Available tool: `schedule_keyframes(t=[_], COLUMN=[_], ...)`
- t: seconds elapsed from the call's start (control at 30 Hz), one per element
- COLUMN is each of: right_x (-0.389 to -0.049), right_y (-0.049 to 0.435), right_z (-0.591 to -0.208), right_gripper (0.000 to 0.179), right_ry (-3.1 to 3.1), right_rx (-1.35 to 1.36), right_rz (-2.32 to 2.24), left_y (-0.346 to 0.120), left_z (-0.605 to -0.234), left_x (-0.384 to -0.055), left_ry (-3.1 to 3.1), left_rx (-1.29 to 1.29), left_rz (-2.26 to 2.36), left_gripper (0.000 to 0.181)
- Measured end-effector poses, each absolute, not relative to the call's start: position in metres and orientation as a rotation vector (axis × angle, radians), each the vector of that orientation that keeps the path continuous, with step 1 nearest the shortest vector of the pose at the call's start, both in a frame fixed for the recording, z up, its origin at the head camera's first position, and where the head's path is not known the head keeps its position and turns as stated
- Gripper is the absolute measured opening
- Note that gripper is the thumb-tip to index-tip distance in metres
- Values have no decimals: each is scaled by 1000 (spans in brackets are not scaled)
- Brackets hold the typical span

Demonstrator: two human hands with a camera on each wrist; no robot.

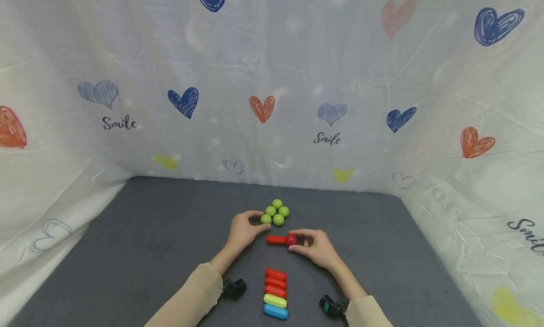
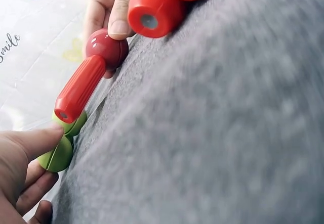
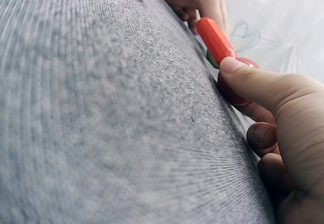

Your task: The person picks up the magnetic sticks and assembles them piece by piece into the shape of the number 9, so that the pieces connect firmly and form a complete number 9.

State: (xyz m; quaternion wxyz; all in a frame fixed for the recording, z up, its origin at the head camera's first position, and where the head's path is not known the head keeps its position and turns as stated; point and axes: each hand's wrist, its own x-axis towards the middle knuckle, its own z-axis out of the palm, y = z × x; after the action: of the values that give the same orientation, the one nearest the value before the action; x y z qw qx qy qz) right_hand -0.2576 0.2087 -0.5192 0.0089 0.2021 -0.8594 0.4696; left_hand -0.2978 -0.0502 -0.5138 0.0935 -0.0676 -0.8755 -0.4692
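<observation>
My right hand (image 1: 316, 246) pinches a dark red ball (image 1: 291, 240) between thumb and fingers. A red ridged rod (image 1: 276, 240) with a grey dot in its end extends from that ball toward the left. Farther back, my left hand (image 1: 245, 230) has its thumb and fingers around a green ball (image 1: 265, 219) at the near left corner of a small green group. The left wrist view shows the left thumb (image 2: 43, 139) on one side of this green ball (image 2: 56, 155) and fingers on the other. Behind the red rod, part of another green ball is hidden there.
Several more green balls (image 1: 278, 219) sit packed together beside the left fingertips. Closer to me lies a column of loose rods: red rods (image 1: 275, 283), a yellow rod (image 1: 275, 300) and a blue rod (image 1: 276, 311). A printed white cloth (image 1: 289, 166) hangs around the dark grey table (image 1: 170, 251).
</observation>
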Motion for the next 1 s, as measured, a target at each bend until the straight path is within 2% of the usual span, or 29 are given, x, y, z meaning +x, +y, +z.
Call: schedule_keyframes(t=[0.23, 0.5, 1.0], right_x=[-255, -256, -258], right_y=[206, 207, 209], right_z=[-520, -517, -517], right_gripper=[40, 40, 38], right_ry=[-2700, -2688, -2707], right_rx=[642, 626, 594], right_rz=[1475, 1475, 1440], left_y=[-53, -66, -91], left_z=[-515, -512, -513], left_x=[-293, -288, -256], left_ry=[-2579, -2610, -2681], left_rx=[-159, -226, -354], left_rz=[-1419, -1473, -1556], left_gripper=[40, 39, 35])
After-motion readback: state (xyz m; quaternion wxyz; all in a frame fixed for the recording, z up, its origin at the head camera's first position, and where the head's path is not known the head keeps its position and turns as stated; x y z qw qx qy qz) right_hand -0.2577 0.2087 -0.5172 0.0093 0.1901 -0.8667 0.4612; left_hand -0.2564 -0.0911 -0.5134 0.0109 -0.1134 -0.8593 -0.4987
